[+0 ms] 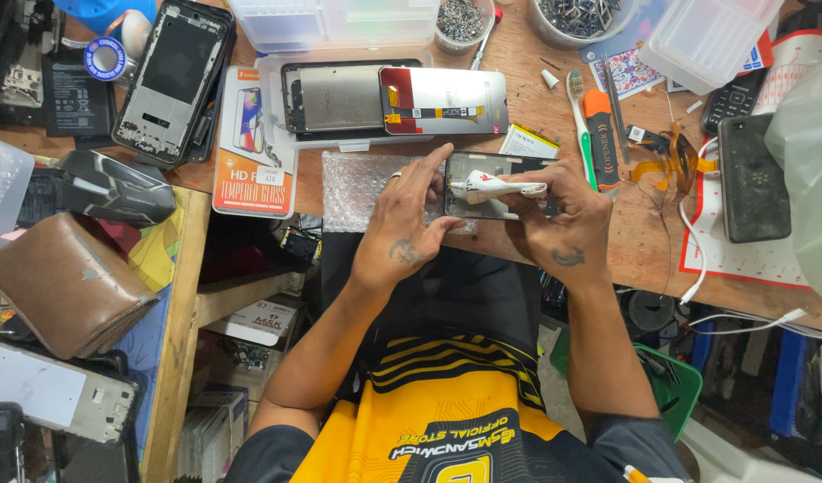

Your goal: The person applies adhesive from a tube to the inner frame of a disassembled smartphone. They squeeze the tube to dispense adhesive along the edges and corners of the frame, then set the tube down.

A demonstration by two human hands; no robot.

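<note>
Phone repair workshop: wooden tabletop (554, 103) carrying dismantled phones (171, 80), a replacement screen (444, 100) (flex cable exposed), screw tubs (462, 22).

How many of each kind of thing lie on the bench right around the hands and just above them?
Phone frames: 2 (one under both hands, one in the clear tray)
Screen panel: 1
White tube, in the right hand: 1
Bubble wrap, under the left hand: 1
Toothbrush: 1
Orange tool: 1
Total: 7
</note>
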